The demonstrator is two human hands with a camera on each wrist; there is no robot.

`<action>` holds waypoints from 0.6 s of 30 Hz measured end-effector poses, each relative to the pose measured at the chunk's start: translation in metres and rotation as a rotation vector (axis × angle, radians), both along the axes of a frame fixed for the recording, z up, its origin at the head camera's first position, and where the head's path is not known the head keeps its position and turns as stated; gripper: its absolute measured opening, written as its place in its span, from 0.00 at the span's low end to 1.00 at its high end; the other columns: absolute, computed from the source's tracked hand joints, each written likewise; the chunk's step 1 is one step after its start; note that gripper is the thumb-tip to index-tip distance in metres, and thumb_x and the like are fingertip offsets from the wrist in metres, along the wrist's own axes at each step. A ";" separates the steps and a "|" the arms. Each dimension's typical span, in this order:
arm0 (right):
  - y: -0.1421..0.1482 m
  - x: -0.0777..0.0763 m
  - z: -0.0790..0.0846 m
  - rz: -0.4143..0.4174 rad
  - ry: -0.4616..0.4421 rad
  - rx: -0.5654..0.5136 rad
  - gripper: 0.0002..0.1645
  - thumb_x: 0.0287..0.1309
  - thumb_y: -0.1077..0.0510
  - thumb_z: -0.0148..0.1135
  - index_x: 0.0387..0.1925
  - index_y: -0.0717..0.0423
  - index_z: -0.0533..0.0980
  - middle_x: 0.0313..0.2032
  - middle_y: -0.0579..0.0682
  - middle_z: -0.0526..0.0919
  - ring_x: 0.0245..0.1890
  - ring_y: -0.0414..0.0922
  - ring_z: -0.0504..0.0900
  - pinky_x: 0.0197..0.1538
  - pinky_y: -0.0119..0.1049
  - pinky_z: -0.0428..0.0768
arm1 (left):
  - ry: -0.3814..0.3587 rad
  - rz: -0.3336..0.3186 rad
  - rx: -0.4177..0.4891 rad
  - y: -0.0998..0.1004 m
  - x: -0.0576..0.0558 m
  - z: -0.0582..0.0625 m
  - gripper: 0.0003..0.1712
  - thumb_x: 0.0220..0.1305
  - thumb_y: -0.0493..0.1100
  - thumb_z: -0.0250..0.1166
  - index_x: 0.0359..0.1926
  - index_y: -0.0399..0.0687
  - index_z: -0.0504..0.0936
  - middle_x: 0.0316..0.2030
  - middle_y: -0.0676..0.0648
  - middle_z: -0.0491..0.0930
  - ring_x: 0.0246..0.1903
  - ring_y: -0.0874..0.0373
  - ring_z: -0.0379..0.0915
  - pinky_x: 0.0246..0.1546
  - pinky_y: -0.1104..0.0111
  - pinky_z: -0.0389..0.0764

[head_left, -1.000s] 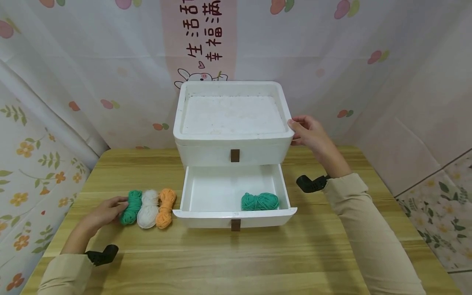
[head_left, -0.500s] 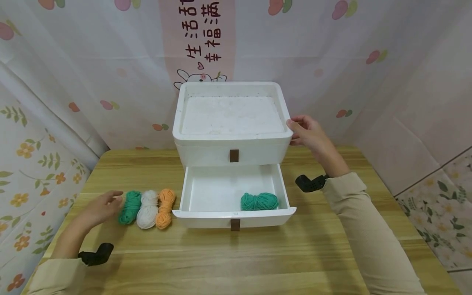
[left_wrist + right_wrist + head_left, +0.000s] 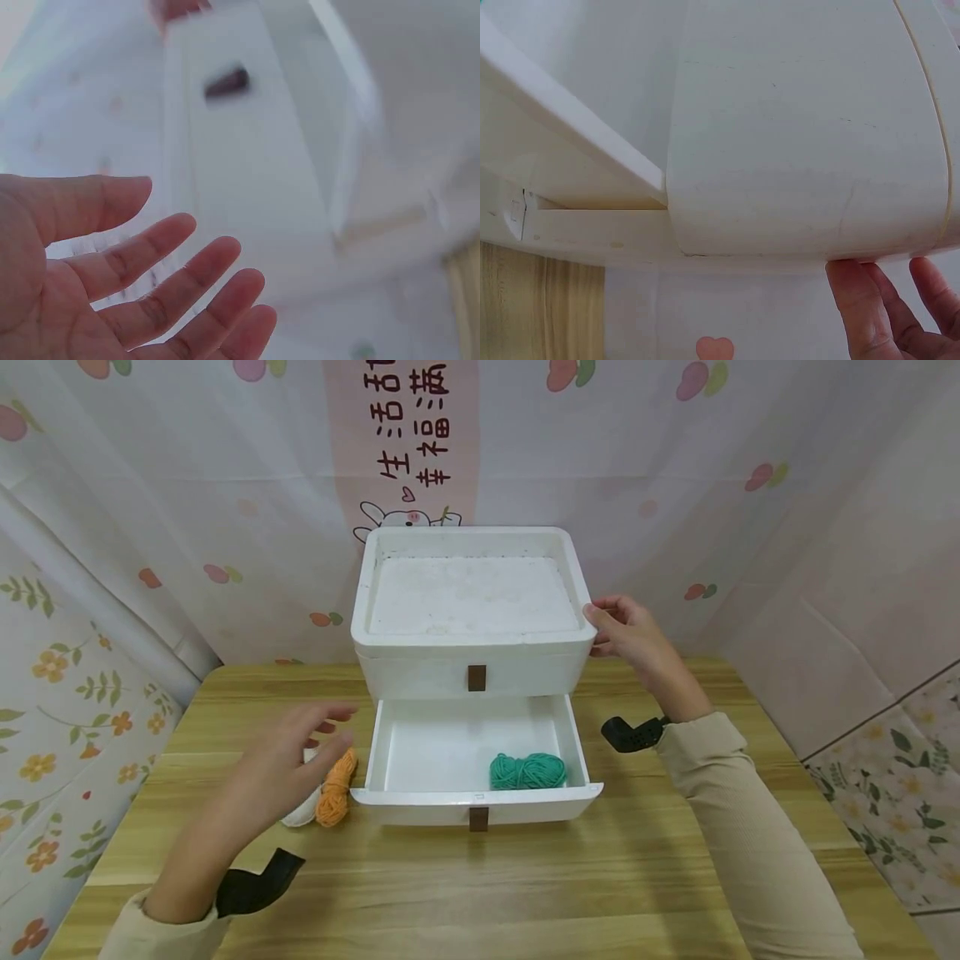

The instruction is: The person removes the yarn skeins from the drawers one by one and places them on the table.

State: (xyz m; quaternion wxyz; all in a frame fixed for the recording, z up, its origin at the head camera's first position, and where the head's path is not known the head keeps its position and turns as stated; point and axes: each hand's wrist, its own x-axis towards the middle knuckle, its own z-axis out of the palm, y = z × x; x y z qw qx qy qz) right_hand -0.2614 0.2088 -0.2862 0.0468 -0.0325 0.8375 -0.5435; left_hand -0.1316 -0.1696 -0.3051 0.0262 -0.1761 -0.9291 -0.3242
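My left hand (image 3: 281, 768) is raised over the yarn on the left, its fingers spread and nothing between them. It hides most of a white skein of yarn (image 3: 302, 812) and covers the place of the green one. An orange skein (image 3: 334, 792) lies just right of it. In the left wrist view, the same hand (image 3: 142, 292) has its palm showing before the blurred white drawer box. My right hand (image 3: 630, 631) rests against the right side of the white drawer box (image 3: 472, 639), thumb at the top rim, fingertips (image 3: 851, 274) touching its side wall.
The lower drawer (image 3: 427, 752) is pulled out, with a green skein (image 3: 527, 771) at its front right. The upper drawer, with a brown tab (image 3: 477, 677), is closed. A wooden table (image 3: 480, 893) bears everything; a printed curtain (image 3: 660, 460) hangs behind.
My left hand has left the green skein at the row's left, risen and moved right over the yarn towards the drawer. My right hand stays at the box's side.
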 end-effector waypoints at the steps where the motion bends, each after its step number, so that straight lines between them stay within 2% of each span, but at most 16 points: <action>1: 0.000 0.000 0.000 0.001 0.000 -0.003 0.36 0.67 0.42 0.45 0.63 0.64 0.56 0.47 0.50 0.68 0.37 0.40 0.77 0.44 0.29 0.79 | 0.006 -0.013 0.003 0.008 0.001 0.002 0.20 0.67 0.43 0.56 0.58 0.42 0.72 0.54 0.40 0.74 0.49 0.45 0.71 0.48 0.51 0.75; 5: 0.000 0.000 0.000 0.003 0.000 -0.009 0.35 0.67 0.42 0.45 0.63 0.65 0.56 0.47 0.49 0.68 0.35 0.39 0.77 0.43 0.28 0.79 | 0.037 -0.069 0.013 0.039 0.000 0.005 0.19 0.64 0.43 0.60 0.55 0.45 0.74 0.52 0.46 0.76 0.48 0.50 0.72 0.46 0.56 0.77; 10: -0.001 0.000 0.000 0.006 0.004 -0.014 0.35 0.67 0.43 0.45 0.63 0.65 0.56 0.47 0.49 0.68 0.34 0.38 0.77 0.43 0.28 0.80 | 0.027 -0.114 0.009 0.073 -0.006 -0.001 0.21 0.60 0.43 0.65 0.54 0.46 0.75 0.51 0.48 0.77 0.48 0.53 0.73 0.46 0.59 0.77; 13: 0.000 0.001 0.000 0.006 0.006 -0.018 0.35 0.67 0.43 0.45 0.63 0.65 0.56 0.47 0.49 0.68 0.34 0.38 0.77 0.43 0.28 0.80 | -0.004 -0.160 0.024 0.092 -0.010 -0.007 0.20 0.59 0.41 0.65 0.53 0.46 0.76 0.51 0.49 0.77 0.48 0.53 0.74 0.48 0.60 0.77; 18: 0.001 0.001 -0.001 0.006 0.007 -0.023 0.35 0.67 0.43 0.45 0.63 0.65 0.56 0.46 0.48 0.68 0.33 0.36 0.77 0.43 0.28 0.80 | -0.110 -0.211 0.035 0.119 -0.019 -0.020 0.19 0.59 0.37 0.63 0.52 0.47 0.76 0.50 0.48 0.78 0.48 0.52 0.74 0.48 0.59 0.77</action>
